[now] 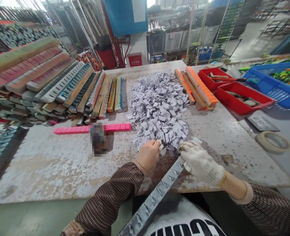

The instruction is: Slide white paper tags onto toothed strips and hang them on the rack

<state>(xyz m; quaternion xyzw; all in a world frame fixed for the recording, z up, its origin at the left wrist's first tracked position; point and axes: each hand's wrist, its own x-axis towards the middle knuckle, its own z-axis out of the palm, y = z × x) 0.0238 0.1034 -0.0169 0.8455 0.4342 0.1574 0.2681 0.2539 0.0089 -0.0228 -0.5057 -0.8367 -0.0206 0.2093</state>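
Observation:
A heap of small white rectangular pieces (159, 108) lies in the middle of the worktable. My left hand (148, 154), bare, is at the near edge of this heap, its fingers pinched together. Something whitish shows at the fingertips, too small to name. My right hand (201, 162) wears a white knitted glove and grips the upper end of a long grey slotted bar (157, 198). This bar slants down toward my lap, with a row of pointed notches along its face. The gloved fingertips are partly hidden around the bar's end.
Slotted bars (73, 87) are stacked at the left. A pink bar (117, 127) lies near a blurred-out object (98, 139). Orange bars (201, 85), red bins (244, 98), a blue basket (265, 78) and a tape roll (272, 141) are on the right. The worktable's (61, 170) front edge runs below my hands.

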